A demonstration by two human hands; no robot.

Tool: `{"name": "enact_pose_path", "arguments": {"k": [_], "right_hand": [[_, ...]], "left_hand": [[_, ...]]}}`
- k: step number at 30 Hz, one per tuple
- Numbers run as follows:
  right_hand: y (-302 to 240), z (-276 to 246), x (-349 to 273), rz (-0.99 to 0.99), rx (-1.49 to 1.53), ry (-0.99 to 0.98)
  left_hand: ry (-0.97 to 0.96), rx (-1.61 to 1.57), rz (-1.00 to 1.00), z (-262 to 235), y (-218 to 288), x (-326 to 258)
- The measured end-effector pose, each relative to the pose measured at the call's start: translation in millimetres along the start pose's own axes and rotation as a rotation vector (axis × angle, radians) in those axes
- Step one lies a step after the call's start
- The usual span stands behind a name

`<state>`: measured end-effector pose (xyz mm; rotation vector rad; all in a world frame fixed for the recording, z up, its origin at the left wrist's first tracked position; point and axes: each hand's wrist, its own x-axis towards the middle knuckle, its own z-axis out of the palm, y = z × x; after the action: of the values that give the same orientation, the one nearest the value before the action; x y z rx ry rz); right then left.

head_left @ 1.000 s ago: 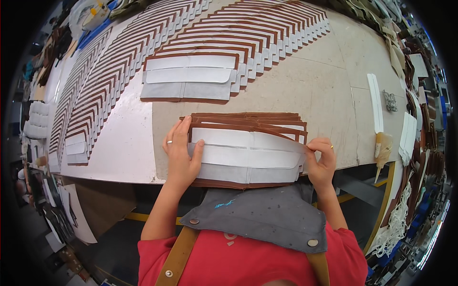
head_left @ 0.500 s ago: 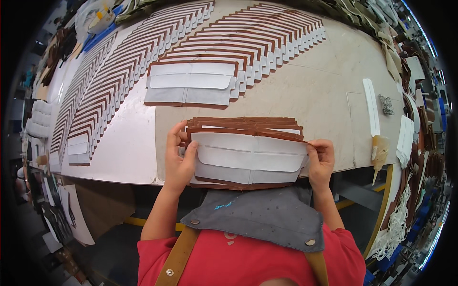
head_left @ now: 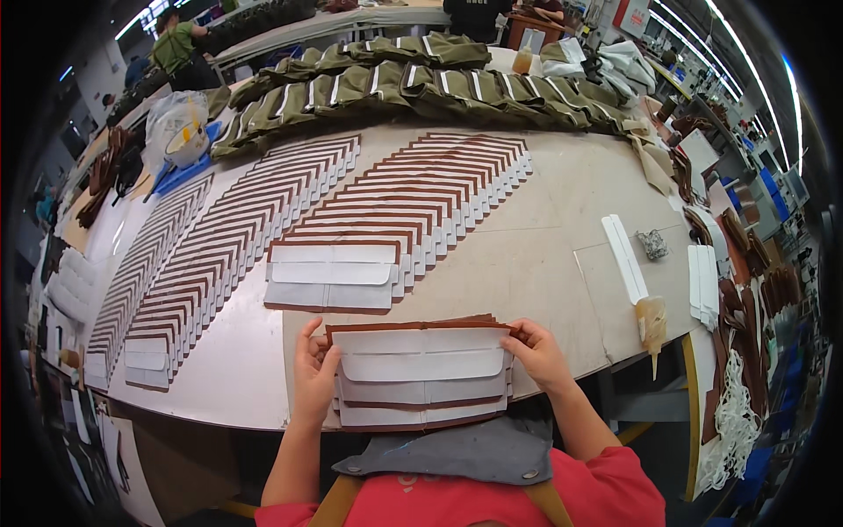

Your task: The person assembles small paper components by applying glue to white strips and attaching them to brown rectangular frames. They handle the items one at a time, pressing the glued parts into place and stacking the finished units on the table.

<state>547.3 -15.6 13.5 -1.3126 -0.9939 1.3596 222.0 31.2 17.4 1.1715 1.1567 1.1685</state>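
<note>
At the table's near edge, my left hand [head_left: 312, 369] and my right hand [head_left: 540, 356] hold a brown-edged white panel [head_left: 421, 362] between them. It looks like a leather wallet part with a white flap and a centre seam. Both thumbs press near its upper corners, with fingers behind. More panels of the same kind lie under it, their brown edges [head_left: 426, 406] showing below and behind. Beyond my hands a long overlapping row of such panels [head_left: 329, 277] runs away over the table. Two more rows [head_left: 145, 362] lie to the left.
Olive fabric pieces [head_left: 378, 92] are heaped along the far side. To the right lie a white strip [head_left: 623, 255], a wire bundle [head_left: 652, 244] and a glue bottle [head_left: 651, 321]. A tub [head_left: 186, 147] stands on a blue tray. A person in green [head_left: 176, 44] is far off.
The view has tilted up, showing more of the workshop. The held panel, bowed with its right corner pulled out before, now sits flatter. My right hand has shifted over its upper right corner.
</note>
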Motion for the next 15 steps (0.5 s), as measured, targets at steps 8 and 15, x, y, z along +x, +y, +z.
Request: {"name": "enact_pose_path", "arguments": {"k": [8, 15], "right_hand": [[0.2, 40.8, 24.7, -0.017, -0.068, -0.137], [-17.1, 117.4, 79.2, 0.058, -0.267, -0.410]], "left_hand": [[0.137, 0.107, 0.053, -45.0, -1.8, -11.9], [0.366, 0.436, 0.196, -127.2, -1.2, 24.3]]}}
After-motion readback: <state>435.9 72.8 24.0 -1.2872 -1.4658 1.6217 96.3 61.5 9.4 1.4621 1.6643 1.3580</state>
